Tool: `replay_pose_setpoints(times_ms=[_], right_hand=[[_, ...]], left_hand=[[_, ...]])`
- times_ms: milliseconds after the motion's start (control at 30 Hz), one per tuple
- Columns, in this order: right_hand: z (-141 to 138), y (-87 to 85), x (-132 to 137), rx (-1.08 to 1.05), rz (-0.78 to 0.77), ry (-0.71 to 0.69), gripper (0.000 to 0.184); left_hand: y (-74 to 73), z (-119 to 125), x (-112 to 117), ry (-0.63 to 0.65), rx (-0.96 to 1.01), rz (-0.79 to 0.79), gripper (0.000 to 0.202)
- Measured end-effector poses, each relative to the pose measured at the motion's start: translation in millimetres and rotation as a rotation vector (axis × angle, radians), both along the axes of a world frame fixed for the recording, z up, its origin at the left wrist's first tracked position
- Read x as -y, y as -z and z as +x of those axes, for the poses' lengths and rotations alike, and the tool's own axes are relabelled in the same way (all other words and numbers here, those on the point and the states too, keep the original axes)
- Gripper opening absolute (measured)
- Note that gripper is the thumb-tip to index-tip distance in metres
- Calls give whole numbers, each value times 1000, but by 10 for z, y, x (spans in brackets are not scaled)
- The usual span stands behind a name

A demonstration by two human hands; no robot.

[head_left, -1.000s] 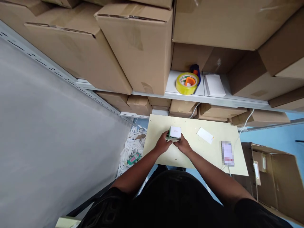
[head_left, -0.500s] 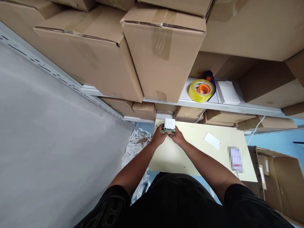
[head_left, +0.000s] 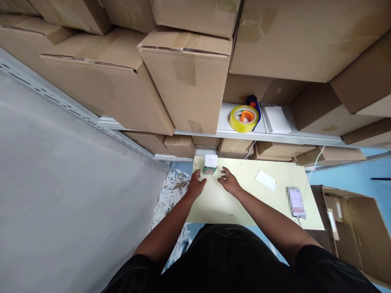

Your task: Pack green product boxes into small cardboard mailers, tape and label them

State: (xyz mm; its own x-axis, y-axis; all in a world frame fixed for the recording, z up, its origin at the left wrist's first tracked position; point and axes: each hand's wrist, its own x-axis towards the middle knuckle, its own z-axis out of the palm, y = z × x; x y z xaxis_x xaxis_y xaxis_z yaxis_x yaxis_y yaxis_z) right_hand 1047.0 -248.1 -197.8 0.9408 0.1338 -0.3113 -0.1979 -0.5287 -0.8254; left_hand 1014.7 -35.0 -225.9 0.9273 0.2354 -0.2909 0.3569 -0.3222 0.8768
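the box (head_left: 210, 165) stands near the far left corner of the table (head_left: 218, 205). left hand (head_left: 196, 187) just beside it, right hand (head_left: 230, 182) near, both with fingers parted wide.

The left hand (head_left: 196, 185) and the right hand (head_left: 229, 182) are no longer gripping the small white and green box (head_left: 210, 165); they are now parting, with fingers loose, one at each side without touching it. The box is now standing on the far left part of the surface (head_left: 220, 207), farther and more left than one second ago.
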Motion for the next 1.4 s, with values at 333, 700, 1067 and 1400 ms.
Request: replay_pose_setpoints(times_ms=[333, 700, 1067, 1400], right_hand=[[893, -2211, 987, 691, -323, 315, 34], [1992, -3007, 403, 24, -621, 53, 41], [517, -2596, 1464, 76, -586, 139, 38], [-1198, -340, 2539, -253, -850, -87, 26]], left_hand=[[21, -1159, 51, 125, -89, 152, 29], [-361, -1304, 419, 460, 75, 271, 29], [-341, -1274, 155, 534, 92, 263, 26], [-440, -1421, 625, 502, 8, 309, 23]])
